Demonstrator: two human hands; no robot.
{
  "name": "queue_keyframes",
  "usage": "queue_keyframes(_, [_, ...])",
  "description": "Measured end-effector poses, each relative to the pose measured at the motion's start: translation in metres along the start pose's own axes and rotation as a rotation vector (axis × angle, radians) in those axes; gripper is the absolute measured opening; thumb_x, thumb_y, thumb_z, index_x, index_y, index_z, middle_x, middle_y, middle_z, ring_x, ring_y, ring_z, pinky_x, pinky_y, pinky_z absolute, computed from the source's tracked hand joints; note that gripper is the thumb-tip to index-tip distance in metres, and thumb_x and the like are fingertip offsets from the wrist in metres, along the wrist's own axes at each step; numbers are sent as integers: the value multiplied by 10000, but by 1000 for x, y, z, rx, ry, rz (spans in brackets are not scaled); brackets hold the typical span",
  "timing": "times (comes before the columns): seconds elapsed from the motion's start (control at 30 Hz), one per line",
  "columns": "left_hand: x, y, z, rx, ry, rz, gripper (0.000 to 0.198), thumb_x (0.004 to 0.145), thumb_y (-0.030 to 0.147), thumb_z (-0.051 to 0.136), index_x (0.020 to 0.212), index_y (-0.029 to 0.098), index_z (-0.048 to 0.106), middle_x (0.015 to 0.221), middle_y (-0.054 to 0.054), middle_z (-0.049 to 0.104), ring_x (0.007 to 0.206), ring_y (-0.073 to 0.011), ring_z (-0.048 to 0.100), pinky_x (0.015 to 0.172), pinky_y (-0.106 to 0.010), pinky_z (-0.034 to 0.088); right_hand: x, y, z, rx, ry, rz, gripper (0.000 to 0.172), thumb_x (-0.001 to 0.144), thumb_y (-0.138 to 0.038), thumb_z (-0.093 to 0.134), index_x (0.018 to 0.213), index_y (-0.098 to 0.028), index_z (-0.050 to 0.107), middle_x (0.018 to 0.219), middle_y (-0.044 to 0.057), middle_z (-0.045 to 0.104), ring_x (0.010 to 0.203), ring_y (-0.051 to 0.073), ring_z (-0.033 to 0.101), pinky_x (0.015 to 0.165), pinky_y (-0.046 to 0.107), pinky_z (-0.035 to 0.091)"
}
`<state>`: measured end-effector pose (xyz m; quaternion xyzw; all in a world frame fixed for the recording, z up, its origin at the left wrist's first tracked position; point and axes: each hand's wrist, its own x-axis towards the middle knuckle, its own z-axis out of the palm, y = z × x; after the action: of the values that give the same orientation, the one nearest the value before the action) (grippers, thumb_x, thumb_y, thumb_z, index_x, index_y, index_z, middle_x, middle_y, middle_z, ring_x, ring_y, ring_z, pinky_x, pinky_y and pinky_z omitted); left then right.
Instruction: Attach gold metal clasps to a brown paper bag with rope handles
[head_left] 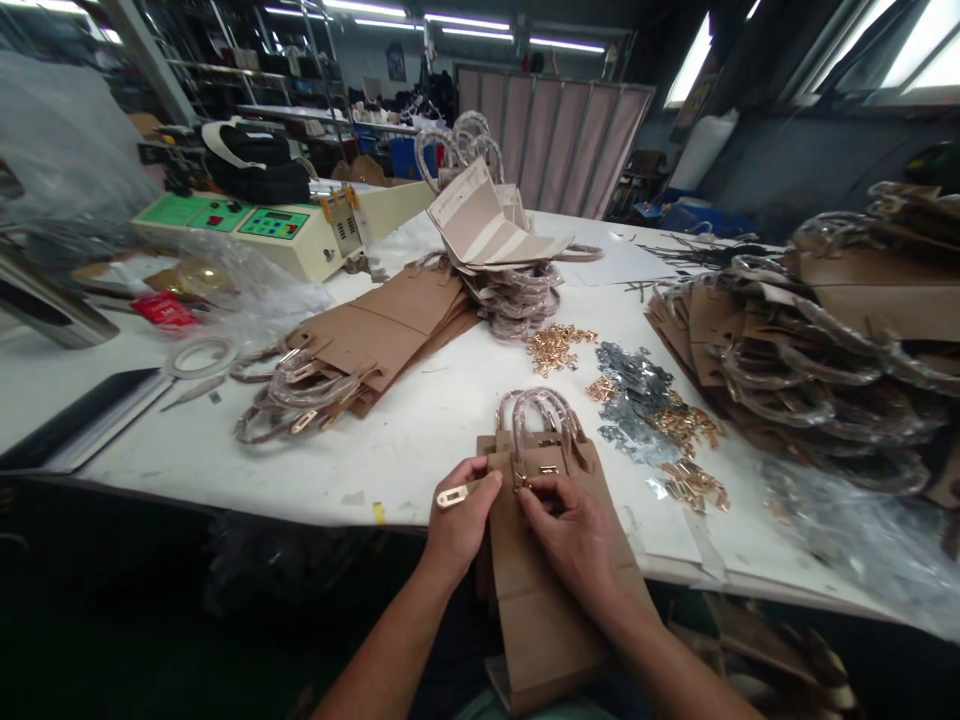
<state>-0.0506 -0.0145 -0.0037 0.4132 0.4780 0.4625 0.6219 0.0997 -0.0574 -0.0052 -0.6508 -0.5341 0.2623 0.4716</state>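
Note:
A brown handbag panel [536, 570] with plastic-wrapped handles [541, 408] hangs over the table's front edge toward my lap. My left hand [463, 515] is closed on its left side, the thumb lying on the front. A strap end with a gold metal plate [453, 497] sticks out leftward from that hand. With thumb and forefinger, my right hand [571, 530] pinches a small gold fitting [520, 482] against the panel's front, below the handle base. The fitting is partly hidden by the fingertips. Just above sits a small gold clasp piece [548, 470] on the panel.
Gold fittings [561, 348] and thin grey metal plates [634, 385] lie in loose piles ahead to the right. Brown bag panels are stacked at left [382, 325] and right [757, 350]. A machine with green panels [247, 225], a tape roll [199, 357] and a dark folder [82, 415] occupy the left.

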Motion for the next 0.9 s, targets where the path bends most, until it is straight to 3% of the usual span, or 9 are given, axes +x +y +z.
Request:
queue_keyframes(0.4, [1, -2, 0, 43, 54, 64, 215, 784, 380, 786, 871, 190, 734, 796, 7, 746, 679, -136, 628, 621, -228, 473, -1, -10, 6, -96, 40, -74, 151, 861, -354, 658, 820, -224, 723, 735, 22, 742, 640, 189, 686, 611, 286, 541])
queue_keyframes(0.53, [2, -5, 1, 13, 44, 55, 210, 805, 393, 767, 860, 196, 720, 764, 15, 731, 663, -134, 616, 612, -230, 466, -1, -8, 9, -94, 57, -49, 162, 862, -360, 658, 906, -216, 717, 766, 24, 742, 609, 172, 668, 591, 277, 534])
queue_keyframes(0.67, [2, -7, 3, 10, 61, 49, 201, 803, 392, 765, 848, 202, 716, 736, 22, 722, 660, -137, 613, 609, -228, 459, -1, -6, 10, -62, 18, -42, 280, 877, -353, 635, 1100, -202, 711, 834, 43, 758, 658, 181, 684, 631, 291, 558])
queue_keyframes(0.8, [2, -7, 3, 69, 71, 77, 198, 792, 395, 766, 845, 207, 737, 757, 15, 733, 693, -152, 627, 640, -239, 468, 3, -7, 8, -106, -35, -89, 228, 901, -332, 607, 1063, -217, 718, 835, 43, 752, 674, 186, 674, 661, 301, 543])
queue_keyframes(0.9, [1, -5, 3, 118, 51, 94, 199, 799, 397, 753, 848, 205, 753, 768, 4, 739, 711, -165, 636, 661, -252, 475, 7, -12, 4, -144, -145, -124, 157, 921, -293, 578, 997, -235, 702, 793, 27, 727, 679, 188, 663, 625, 282, 501])
